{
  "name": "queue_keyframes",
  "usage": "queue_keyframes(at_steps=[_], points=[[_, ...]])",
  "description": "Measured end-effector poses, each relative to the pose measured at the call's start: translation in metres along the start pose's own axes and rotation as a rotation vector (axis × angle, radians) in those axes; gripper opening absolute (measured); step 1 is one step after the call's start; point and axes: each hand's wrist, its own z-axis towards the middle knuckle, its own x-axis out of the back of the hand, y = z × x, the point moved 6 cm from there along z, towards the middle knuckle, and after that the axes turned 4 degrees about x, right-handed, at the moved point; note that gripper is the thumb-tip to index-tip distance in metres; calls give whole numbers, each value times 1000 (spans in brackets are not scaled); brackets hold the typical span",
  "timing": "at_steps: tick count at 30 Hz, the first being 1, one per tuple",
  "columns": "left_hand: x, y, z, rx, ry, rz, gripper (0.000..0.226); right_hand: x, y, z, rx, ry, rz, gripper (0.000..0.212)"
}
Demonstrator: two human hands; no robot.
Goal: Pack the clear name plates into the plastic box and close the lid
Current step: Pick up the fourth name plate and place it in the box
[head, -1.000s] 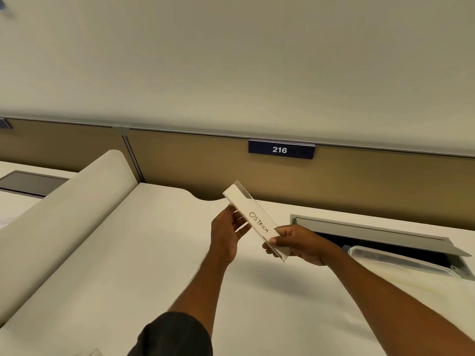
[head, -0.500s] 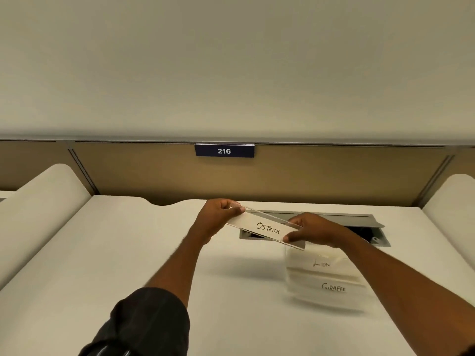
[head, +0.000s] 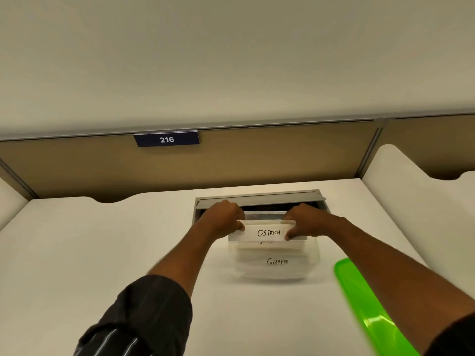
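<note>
Hands, left (head: 223, 219) and right (head: 305, 220), are pinching the OSTRICH plate (head: 268, 232) by its ends, keeping it level over the plastic box (head: 314, 255), seemingly lowering it beside the GIRAFFE plate (head: 277, 261); green lid (head: 370, 309) is waiting nearby.

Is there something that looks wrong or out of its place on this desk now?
Nothing serious. The green lid lies apart on the desk, right of the clear box, so the box is open. The "GIRAFEE" plate inside looks misspelled. Both hands hold the OSTRICH plate level over the box.
</note>
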Motion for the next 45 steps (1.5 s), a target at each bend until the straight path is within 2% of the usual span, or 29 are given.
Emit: queue_keyframes(at_steps=[7,12,19,23,27,32,36,41,45], points=[[-57,27,13,-37,-49,205,32,-30,19,-2,26,-164,-151,31],[-84,22,15,6,-69,266,26,-53,25,8,-3,-164,-152,43],[-105,17,13,30,-109,304,24,-81,28,14,20,-184,-266,46],[-106,17,11,43,-92,275,25,-81,25,11,25,-181,-322,45],[-94,16,4,82,-42,129,35,-63,15,8,21,-103,-286,53],[-53,14,-24,117,159,-4,36,-29,-26,9,80,111,-217,49],[-18,-7,-68,194,302,-37,35,-20,-81,10,178,197,-197,49],[3,-56,-137,364,407,-40,39,-42,-159,16,310,204,-285,53],[11,-110,-211,558,459,-35,31,-75,-234,20,407,138,-243,51]])
